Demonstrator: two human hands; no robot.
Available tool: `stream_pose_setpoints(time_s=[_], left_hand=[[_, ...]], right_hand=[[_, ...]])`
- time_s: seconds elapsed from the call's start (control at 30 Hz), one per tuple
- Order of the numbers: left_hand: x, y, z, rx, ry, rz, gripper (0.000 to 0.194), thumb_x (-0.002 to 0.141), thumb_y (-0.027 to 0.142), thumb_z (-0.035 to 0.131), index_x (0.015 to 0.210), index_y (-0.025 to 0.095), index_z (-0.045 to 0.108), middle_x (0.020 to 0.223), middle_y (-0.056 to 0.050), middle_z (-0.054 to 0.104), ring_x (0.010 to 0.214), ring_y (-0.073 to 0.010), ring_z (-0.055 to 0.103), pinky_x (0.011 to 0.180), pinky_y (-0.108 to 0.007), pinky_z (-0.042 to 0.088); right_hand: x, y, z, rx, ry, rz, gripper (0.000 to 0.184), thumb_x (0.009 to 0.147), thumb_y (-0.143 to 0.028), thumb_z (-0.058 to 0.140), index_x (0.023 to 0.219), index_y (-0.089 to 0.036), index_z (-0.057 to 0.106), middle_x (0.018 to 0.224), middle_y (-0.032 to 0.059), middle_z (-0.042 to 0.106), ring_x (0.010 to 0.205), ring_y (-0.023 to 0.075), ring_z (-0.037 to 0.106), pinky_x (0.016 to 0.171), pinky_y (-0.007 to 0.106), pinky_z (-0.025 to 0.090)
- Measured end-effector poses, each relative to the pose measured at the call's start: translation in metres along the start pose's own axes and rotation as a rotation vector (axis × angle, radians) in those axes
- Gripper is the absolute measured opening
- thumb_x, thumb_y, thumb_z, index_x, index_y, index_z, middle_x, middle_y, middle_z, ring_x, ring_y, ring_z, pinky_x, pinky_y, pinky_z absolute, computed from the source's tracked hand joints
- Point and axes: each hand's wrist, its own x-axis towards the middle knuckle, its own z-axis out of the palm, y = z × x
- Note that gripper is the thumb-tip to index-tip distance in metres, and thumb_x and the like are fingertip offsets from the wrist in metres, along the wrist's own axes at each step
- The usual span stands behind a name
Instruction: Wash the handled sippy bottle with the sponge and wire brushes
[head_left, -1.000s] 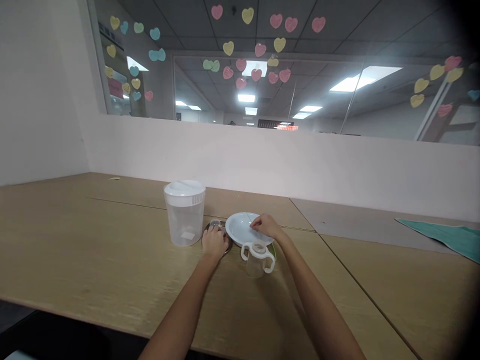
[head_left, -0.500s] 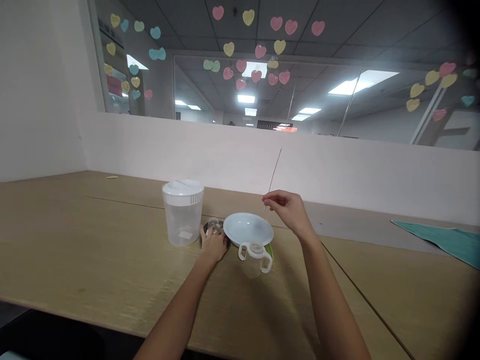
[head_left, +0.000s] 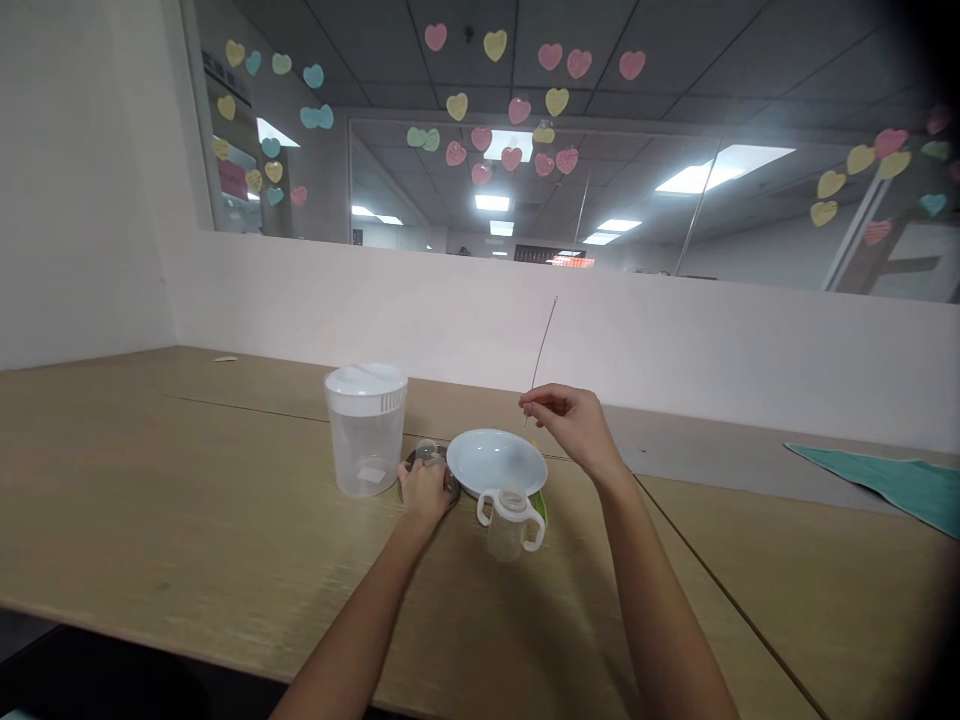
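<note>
My right hand [head_left: 568,418] is closed in a pinch on a long thin rod [head_left: 543,345], above the right rim of a white bowl [head_left: 491,455]. The rod stands nearly upright, slightly bent, with a pale lower end below my fingertips. My left hand [head_left: 422,492] is curled round a small clear cup-like thing [head_left: 427,450] on a dark round dish [head_left: 453,492], and largely hides both. In front of the bowl stands a clear bottle [head_left: 508,528] with two white handles and an open top.
A translucent bucket [head_left: 367,440] with a white lid stands left of my left hand. Something green [head_left: 540,507] shows beside the bowl. A teal cloth [head_left: 885,485] lies at the right; a small pale piece [head_left: 225,359] lies far left. A wall with a window rises behind the table.
My left hand's fingers have drawn in round the small clear thing. My right hand has shifted slightly left with the rod, whose upper part now looks more bent.
</note>
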Motion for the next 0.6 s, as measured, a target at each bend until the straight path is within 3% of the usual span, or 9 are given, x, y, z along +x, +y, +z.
stream_pose_setpoints(time_s=[0.27,0.6], left_hand=[[0.0006,-0.002,-0.0012,0.028,-0.038,-0.065,0.022,0.073,0.018,0.048,0.086,0.018,0.067,0.084,-0.01,0.068,0.089,-0.0245,0.06,0.084,-0.038,0.035],[0.0011,-0.0033,-0.0008,-0.021,-0.07,-0.135,0.023,0.076,0.024,0.049,0.087,0.019,0.068,0.087,-0.013,0.068,0.096,-0.0278,0.06,0.088,-0.04,0.037]], right_hand=[[-0.0001,0.0037,-0.0012,-0.016,0.011,-0.006,0.014,0.072,-0.027,0.059,0.077,-0.018,0.069,0.08,0.0044,0.068,0.071,0.016,0.061,0.063,0.028,0.049],[0.0004,0.0069,0.0009,-0.004,0.005,0.009,0.014,0.071,-0.027,0.06,0.076,-0.018,0.068,0.079,0.0048,0.068,0.071,0.0164,0.061,0.063,0.028,0.049]])
